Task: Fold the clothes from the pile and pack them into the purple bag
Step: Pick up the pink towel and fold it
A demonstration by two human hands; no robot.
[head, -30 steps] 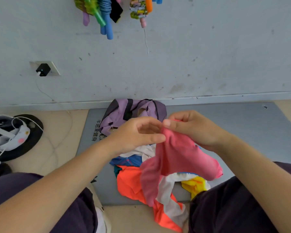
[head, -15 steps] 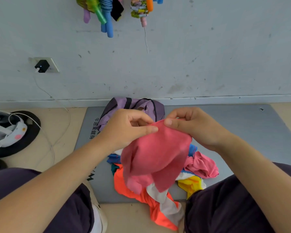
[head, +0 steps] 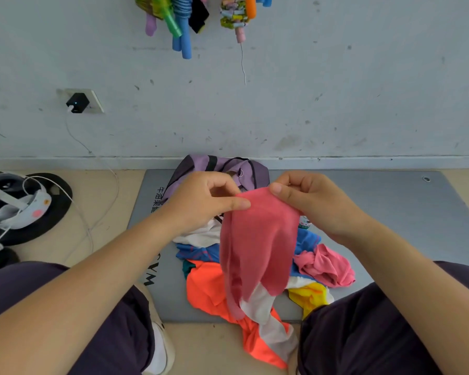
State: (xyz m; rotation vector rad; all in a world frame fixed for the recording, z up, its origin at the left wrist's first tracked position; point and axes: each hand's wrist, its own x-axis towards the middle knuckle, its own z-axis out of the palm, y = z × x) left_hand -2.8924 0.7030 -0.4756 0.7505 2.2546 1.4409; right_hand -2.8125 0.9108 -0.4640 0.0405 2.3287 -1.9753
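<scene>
- Soft pink fabric garment (head: 257, 247): plain pink, no pattern.
- Slouched purple fabric bag (head: 228, 166): lilac with black straps and trim.
- Crumpled orange and white fabric top (head: 209, 288): neon orange with white panels.
- Bunched blue fabric garment (head: 198, 253): blue with thin red lines.
- Small yellow fabric piece (head: 309, 296): bright yellow.
- Flat rectangular foam mat (head: 390, 212): grey with black lettering.
- Painted wall (head: 336, 90): pale grey, scuffed with dark marks.

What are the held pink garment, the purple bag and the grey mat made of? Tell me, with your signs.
Pink garment: soft matte knit, likely cotton; it drapes limply.
Purple bag: thin woven synthetic, perhaps nylon; crumpled, faint sheen.
Grey mat: smooth matte, probably foam or rubber; flat, printed lettering.
</scene>
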